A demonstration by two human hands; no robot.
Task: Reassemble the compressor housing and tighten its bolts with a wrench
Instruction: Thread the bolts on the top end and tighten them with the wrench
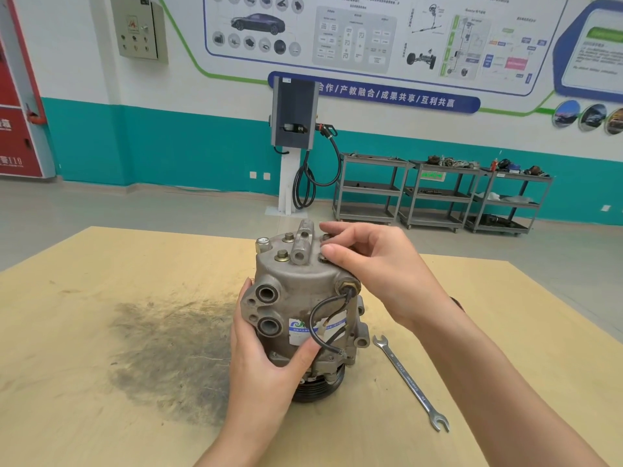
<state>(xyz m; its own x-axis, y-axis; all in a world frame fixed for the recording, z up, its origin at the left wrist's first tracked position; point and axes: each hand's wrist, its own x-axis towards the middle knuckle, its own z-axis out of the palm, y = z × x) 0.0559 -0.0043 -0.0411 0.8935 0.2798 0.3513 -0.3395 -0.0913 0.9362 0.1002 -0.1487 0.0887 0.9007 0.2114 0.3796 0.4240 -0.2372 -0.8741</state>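
Your left hand (pixel 266 358) grips the upright compressor (pixel 303 298) by its side; your right hand (pixel 374 264) pinches a top bolt (pixel 324 258). The open-end wrench (pixel 409 382) lies just beside it, ungripped.

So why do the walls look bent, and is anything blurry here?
Head view: the wide-angle lens bows the floor line and poster toward the edges; even indoor light with soft shadows, a faint sheen on the wrench; compressor and both hands are sharp, poster print unreadable.

Compressor (pixel 303 308) stands mid-frame on the table (pixel 101 332), pulley end down. I see the wrench (pixel 409 382) lying flat just right of it. Carts (pixel 438 193) sit upper right, behind.
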